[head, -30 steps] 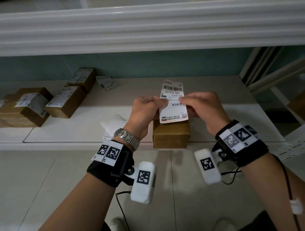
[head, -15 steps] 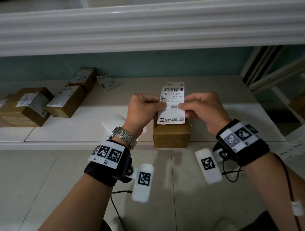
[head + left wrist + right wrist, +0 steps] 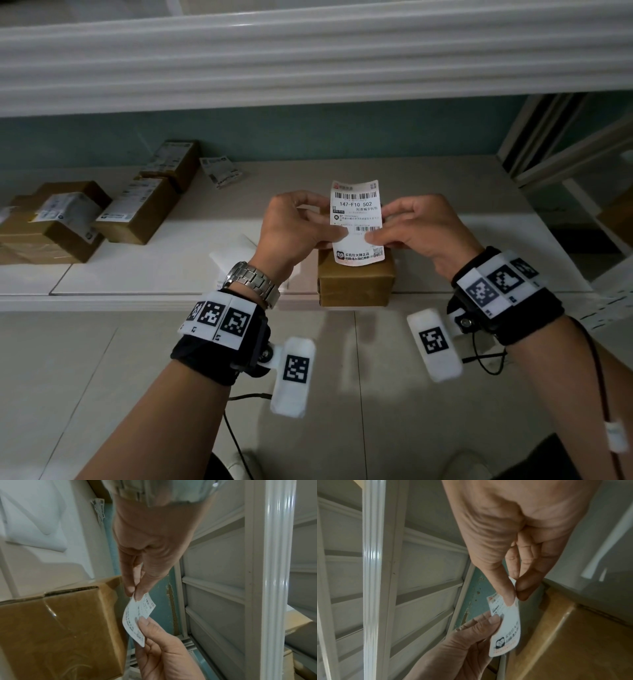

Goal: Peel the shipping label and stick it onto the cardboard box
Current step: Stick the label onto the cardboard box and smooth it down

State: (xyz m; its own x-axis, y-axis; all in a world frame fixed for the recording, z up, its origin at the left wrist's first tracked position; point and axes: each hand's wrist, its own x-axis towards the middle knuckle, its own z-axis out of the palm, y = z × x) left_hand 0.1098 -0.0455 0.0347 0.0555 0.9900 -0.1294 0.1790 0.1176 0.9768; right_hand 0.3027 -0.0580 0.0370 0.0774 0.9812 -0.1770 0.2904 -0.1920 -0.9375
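From the head view, the left hand [image 3: 294, 226] and the right hand [image 3: 424, 229] both hold the shipping label [image 3: 356, 222] up in the air, just above the cardboard box [image 3: 356, 284]; the label stands upright with its printed side facing the person; the box sits at the front edge of the white surface [image 3: 171, 274]; more boxes [image 3: 137, 212] lie well apart on the left, and a loose label [image 3: 221, 171] lies near the wall.

From the left wrist view, the left hand [image 3: 150, 547] pinches the label [image 3: 135, 616] with its thumb and fingers [image 3: 128, 582] curled on one edge; the box [image 3: 60, 628] is just beside it.

From the right wrist view, the right hand [image 3: 513, 534] pinches the other edge of the label [image 3: 506, 628] between its thumb and fingers [image 3: 525, 588]; the paper bends a little; the box [image 3: 573, 642] is beside it.
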